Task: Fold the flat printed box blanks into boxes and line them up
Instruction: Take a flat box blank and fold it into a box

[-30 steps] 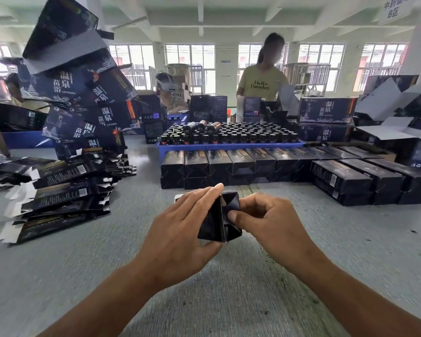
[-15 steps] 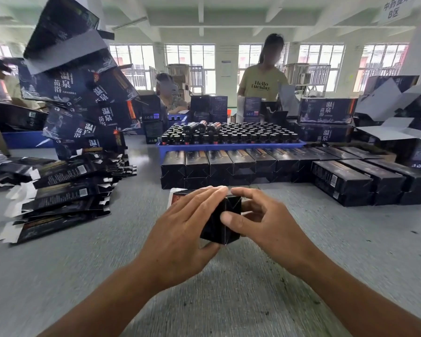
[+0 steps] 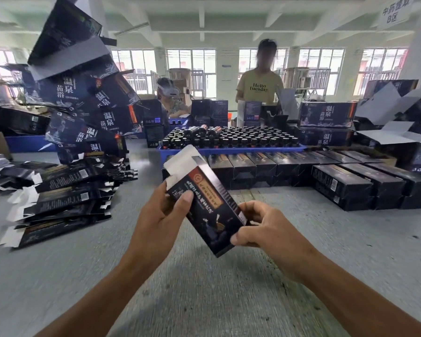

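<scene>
Surface: grey felt-covered worktable (image 3: 204, 300), in a workshop hall with white beams and a row of windows (image 3: 191, 69) at the far wall.
Left of you: flat box blanks (image 3: 58, 200), fanned in a low heap; above them, a leaning pile of large dark printed cartons (image 3: 88, 93).
Ahead: folded boxes (image 3: 265, 166) in a row, two layers deep, more stacked to the right (image 3: 365, 188). Behind them, a blue tray (image 3: 229, 150) of capped bottles.
Across the table: one person in a yellow shirt (image 3: 260, 87), standing; one wearing a headset (image 3: 168, 90), seated.
In hand: one dark box (image 3: 204, 203), tilted, white flaps open at its upper end. Your left hand (image 3: 161, 220) grips its upper part, thumb on the printed face; your right hand (image 3: 265, 232) pinches its lower end.
</scene>
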### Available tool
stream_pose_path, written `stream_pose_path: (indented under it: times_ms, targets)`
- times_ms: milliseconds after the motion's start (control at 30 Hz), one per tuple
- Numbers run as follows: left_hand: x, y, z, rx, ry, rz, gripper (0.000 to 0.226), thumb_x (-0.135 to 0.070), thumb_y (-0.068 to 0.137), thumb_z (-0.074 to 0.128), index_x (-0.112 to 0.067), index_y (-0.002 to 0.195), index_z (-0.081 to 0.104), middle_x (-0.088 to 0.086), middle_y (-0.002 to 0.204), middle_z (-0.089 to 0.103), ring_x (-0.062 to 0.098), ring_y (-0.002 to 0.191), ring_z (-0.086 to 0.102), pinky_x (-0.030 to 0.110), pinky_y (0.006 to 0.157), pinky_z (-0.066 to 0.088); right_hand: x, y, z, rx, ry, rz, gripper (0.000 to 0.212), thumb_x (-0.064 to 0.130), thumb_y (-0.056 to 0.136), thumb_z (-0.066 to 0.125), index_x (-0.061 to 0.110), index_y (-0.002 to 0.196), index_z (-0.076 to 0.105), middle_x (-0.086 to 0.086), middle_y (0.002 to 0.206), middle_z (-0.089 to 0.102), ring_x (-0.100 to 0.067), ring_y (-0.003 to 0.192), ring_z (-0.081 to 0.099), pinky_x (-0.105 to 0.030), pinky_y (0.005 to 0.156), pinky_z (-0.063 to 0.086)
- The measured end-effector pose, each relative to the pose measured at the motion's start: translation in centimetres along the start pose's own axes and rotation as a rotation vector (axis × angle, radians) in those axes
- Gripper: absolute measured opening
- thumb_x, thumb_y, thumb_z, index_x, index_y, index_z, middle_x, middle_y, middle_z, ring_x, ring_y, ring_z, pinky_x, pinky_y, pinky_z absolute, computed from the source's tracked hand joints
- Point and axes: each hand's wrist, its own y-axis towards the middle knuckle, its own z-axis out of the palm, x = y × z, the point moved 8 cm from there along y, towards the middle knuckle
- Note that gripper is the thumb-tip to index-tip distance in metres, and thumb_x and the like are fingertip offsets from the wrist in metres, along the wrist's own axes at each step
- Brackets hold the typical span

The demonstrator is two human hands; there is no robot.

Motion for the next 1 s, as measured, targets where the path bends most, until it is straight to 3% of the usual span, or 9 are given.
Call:
stream_pose_path:
  times_ms: [100, 167, 267, 433, 567, 767, 867, 933, 1000]
  targets:
    - [-0.1, 0.3, -0.3, -0.015, -0.068, -0.013, 0.036, -0.042, 0.084, 0.068, -0.057, 0.115, 0.057, -0.010, 0.113, 0.073, 0.012, 0.104, 0.070, 0.028, 0.081, 0.058, 0.1, -0.1, 0.3, 0.014, -0.097, -0.021, 0.048, 0.030, 0.072, 0.083, 0.029, 0.115, 0.062, 0.014, 0.105, 0.074, -0.003, 0.097, 0.071, -0.031, 0.088, 0.055]
    - [0.3, 0.2, -0.6, -0.033, -0.064, -0.042, 0.057, -0.045, 0.072, 0.077, -0.052, 0.123, 0.052, -0.011, 0.113, 0.073, 0.011, 0.101, 0.071, 0.030, 0.079, 0.060, 0.6, -0.2, -0.2, -0.039, -0.074, -0.067, 0.047, 0.038, 0.081, 0.082, 0.032, 0.122, 0.060, 0.019, 0.112, 0.071, 0.001, 0.103, 0.069, -0.027, 0.091, 0.055]
    - [0.1, -0.2, 0.0, 0.006, 0.012, -0.027, 0.075, -0.042, 0.065, 0.083, -0.040, 0.132, 0.048, -0.011, 0.112, 0.072, 0.011, 0.100, 0.070, 0.038, 0.085, 0.060, 2.0, -0.5, -1.2, -0.113, -0.006, -0.173, 0.048, 0.045, 0.079, 0.080, 0.038, 0.122, 0.059, 0.024, 0.120, 0.067, 0.005, 0.110, 0.065, -0.017, 0.083, 0.056]
    - [-0.7, -0.6, 0.9, 0.024, 0.120, 0.041, 0.077, -0.050, 0.060, 0.085, -0.045, 0.126, 0.046, -0.022, 0.109, 0.067, 0.006, 0.099, 0.065, 0.035, 0.088, 0.055, 2.8, -0.7, -1.1, -0.108, 0.101, -0.252, 0.028, 0.019, 0.087, 0.077, 0.028, 0.109, 0.062, 0.014, 0.115, 0.073, -0.002, 0.109, 0.068, -0.012, 0.079, 0.054]
    - [-0.8, -0.7, 1.0, 0.036, 0.128, 0.068, 0.085, -0.053, 0.061, 0.084, -0.042, 0.134, 0.042, -0.019, 0.110, 0.067, 0.006, 0.100, 0.066, 0.033, 0.088, 0.055, 3.1, -0.8, -1.2, -0.126, 0.125, -0.271, 0.025, 0.015, 0.087, 0.075, 0.022, 0.106, 0.060, 0.010, 0.110, 0.075, -0.007, 0.103, 0.071, -0.013, 0.077, 0.055]
    - [-1.4, -1.0, 1.3, 0.069, 0.050, 0.136, 0.054, -0.058, 0.083, 0.071, -0.060, 0.128, 0.041, -0.019, 0.116, 0.067, 0.008, 0.105, 0.067, 0.019, 0.084, 0.054, 3.6, -0.9, -1.6, -0.151, 0.100, -0.318, 0.034, 0.015, 0.089, 0.074, 0.035, 0.113, 0.060, 0.013, 0.114, 0.072, -0.008, 0.106, 0.070, -0.015, 0.078, 0.056]
    - [-1.8, -1.1, 1.3, 0.080, 0.066, 0.172, 0.044, -0.056, 0.089, 0.062, -0.055, 0.130, 0.049, -0.017, 0.118, 0.067, 0.011, 0.106, 0.067, 0.023, 0.085, 0.056, 4.2, -1.2, -1.2, -0.130, -0.004, -0.357, 0.047, 0.018, 0.092, 0.071, 0.051, 0.123, 0.058, 0.022, 0.118, 0.067, -0.001, 0.109, 0.066, -0.013, 0.081, 0.055]
    - [-1.8, -1.0, 1.2, 0.092, 0.085, 0.175, 0.035, -0.054, 0.094, 0.060, -0.053, 0.128, 0.056, -0.018, 0.117, 0.067, 0.011, 0.107, 0.067, 0.026, 0.085, 0.057, 4.5, -1.5, -0.9, -0.111, -0.079, -0.374, 0.046, 0.021, 0.094, 0.068, 0.055, 0.123, 0.058, 0.029, 0.119, 0.064, 0.004, 0.111, 0.063, -0.009, 0.081, 0.052]
    - [-1.5, -0.9, 1.1, 0.102, 0.075, 0.150, 0.031, -0.054, 0.093, 0.061, -0.050, 0.124, 0.061, -0.016, 0.115, 0.068, 0.013, 0.107, 0.067, 0.034, 0.086, 0.059, 4.6, -1.6, -0.8, -0.102, -0.109, -0.372, 0.038, 0.029, 0.094, 0.065, 0.056, 0.121, 0.061, 0.028, 0.121, 0.064, 0.006, 0.114, 0.061, -0.013, 0.081, 0.054]
